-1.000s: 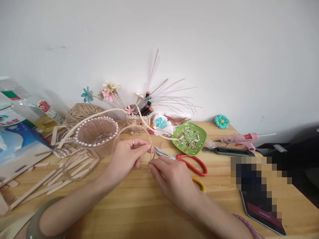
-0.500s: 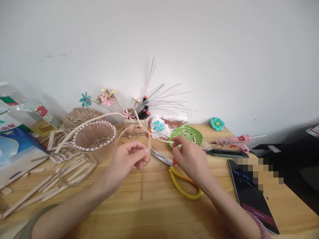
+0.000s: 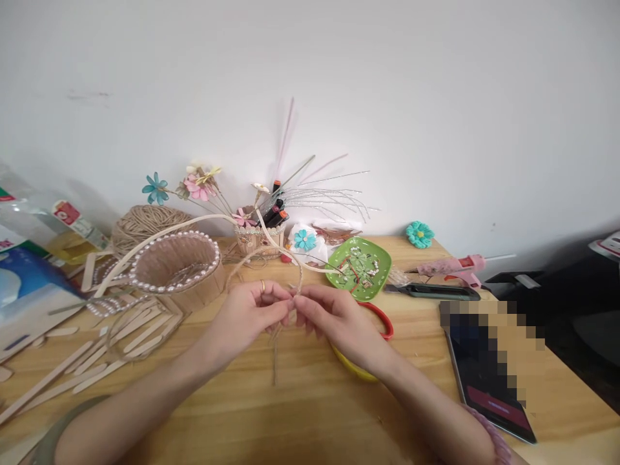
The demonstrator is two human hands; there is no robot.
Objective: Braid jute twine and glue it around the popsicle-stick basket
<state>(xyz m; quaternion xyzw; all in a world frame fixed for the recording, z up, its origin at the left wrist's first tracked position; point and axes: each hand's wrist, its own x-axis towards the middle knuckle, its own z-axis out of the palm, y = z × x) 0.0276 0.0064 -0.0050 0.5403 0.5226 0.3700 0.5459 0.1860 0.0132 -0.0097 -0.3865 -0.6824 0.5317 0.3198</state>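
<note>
While both hands meet at the middle of the table (image 3: 310, 413), a thin length of twine (image 3: 276, 352) is pinched between them, its loose tail trailing toward 6 o'clock over the wood and a looped part arching up toward 12 o'clock. The left hand (image 3: 249, 313), a ring on one finger, has thumb and forefinger closed narrowly on the strand; the right hand (image 3: 334, 316) meets it fingertip to fingertip, fingers likewise drawn tight on the same strand. Whether a knot sits between the fingertips cannot be told. The grip looks slight, and a tug from either side could pull the twine free or let the loop slacken. Just under the right wrist, at 4 o'clock from the pinch, lie scissors (image 3: 375, 323) with red and yellow handles, their blades hidden; a dropped wrist could catch on them. At 1 o'clock sits a green dish (image 3: 359, 265) of beads, near enough for a swung elbow or a snagged loop to tip it. At 10 o'clock stands a pearl-rimmed basket (image 3: 177, 271) with a long curved handle, flat wooden sticks (image 3: 97, 358) scattered at 9 o'clock, and a ball of twine (image 3: 145, 223) behind. A pink glue gun (image 3: 453, 266) and a phone (image 3: 489, 381) lie well apart at 3 o'clock.
</note>
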